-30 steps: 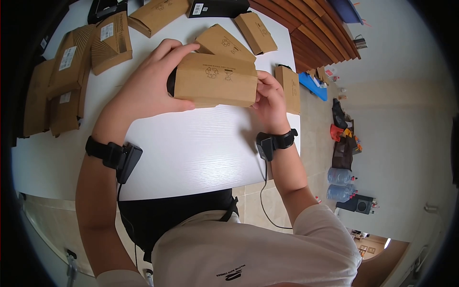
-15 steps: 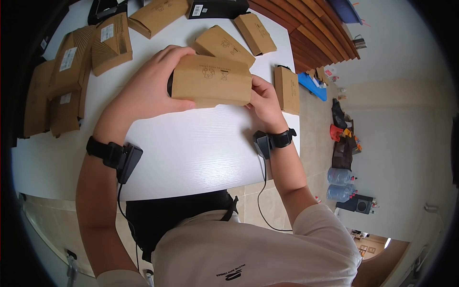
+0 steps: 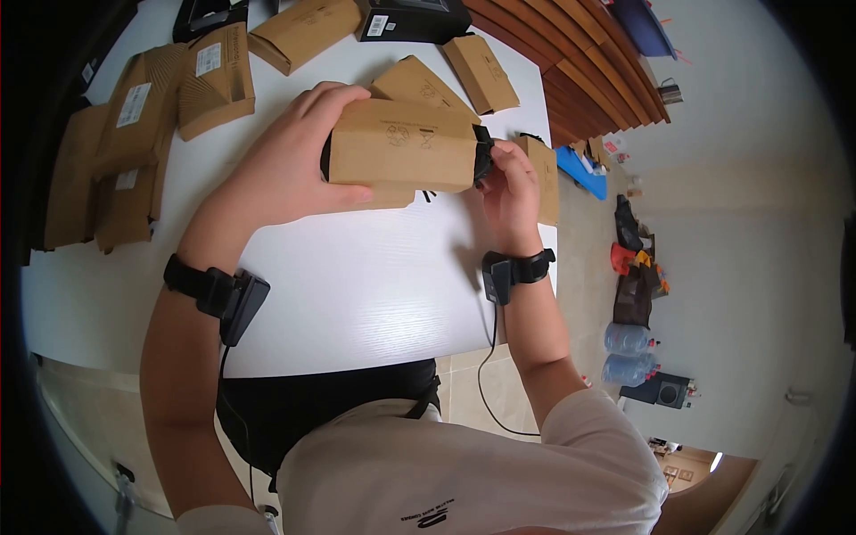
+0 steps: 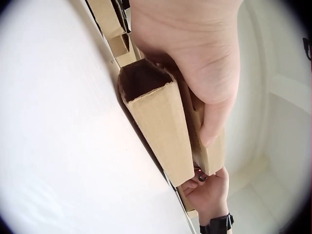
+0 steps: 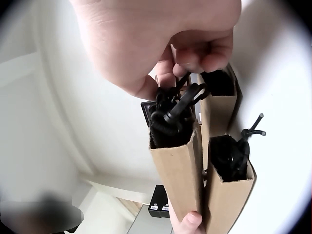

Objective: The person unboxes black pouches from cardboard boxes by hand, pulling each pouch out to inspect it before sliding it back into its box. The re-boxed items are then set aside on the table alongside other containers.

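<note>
In the head view my left hand [image 3: 281, 165] grips a brown cardboard box [image 3: 401, 147], thumb along its near side and fingers over the far side. A bundled black cable [image 5: 173, 114] bulges from the box's open right end, beside a flat black edge. Fingers and thumb of my right hand [image 3: 513, 192] pinch this bundle right at the opening. Below the held box lies a second open-ended box [image 5: 229, 195], with another black cable and its tie ends sticking out. The left wrist view shows an open, dark end of a box [image 4: 161, 131] under the held one.
On the white table [image 3: 357, 285], more brown boxes [image 3: 481, 76] lie around the far side, several stacked at the left [image 3: 134, 111]. A black box [image 3: 415, 20] stands at the back. Cords run from both wrist cameras. Slatted wood [image 3: 571, 62] borders the table's far right.
The black cable bundle now shows at the held box's right end, between the right fingers. Tie ends have appeared below the box. The right hand has shifted slightly right; the left keeps its grip.
</note>
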A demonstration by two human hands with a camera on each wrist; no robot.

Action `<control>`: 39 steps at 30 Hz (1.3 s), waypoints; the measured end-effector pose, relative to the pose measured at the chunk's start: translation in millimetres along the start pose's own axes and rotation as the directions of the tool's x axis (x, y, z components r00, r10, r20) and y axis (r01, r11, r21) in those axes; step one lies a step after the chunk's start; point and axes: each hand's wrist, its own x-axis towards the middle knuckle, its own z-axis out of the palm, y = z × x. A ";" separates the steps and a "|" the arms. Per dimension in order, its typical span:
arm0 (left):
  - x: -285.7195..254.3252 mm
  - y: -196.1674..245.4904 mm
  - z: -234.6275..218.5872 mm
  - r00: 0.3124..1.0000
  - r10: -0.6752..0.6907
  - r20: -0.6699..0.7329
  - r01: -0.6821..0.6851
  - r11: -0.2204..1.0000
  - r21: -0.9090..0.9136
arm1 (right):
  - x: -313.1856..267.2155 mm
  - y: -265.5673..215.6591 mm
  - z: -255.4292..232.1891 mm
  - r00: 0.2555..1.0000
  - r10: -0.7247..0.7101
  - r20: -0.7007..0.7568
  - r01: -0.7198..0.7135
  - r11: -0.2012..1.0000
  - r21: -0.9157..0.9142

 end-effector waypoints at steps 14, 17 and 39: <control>0.4 -1.2 1.6 0.999 0.031 -0.022 -0.031 1.000 -0.001 | -10.5 -6.0 14.3 1.000 0.016 -0.012 -0.017 0.999 -0.039; 1.4 1.2 0.8 0.998 0.031 -0.046 -0.031 1.000 0.000 | -0.2 -7.0 0.2 0.997 -0.037 -0.072 0.046 0.991 0.129; 1.6 0.4 -0.8 0.998 -0.018 -0.065 0.015 0.999 -0.043 | 13.7 0.1 -27.9 0.989 0.033 -0.142 0.037 0.886 0.462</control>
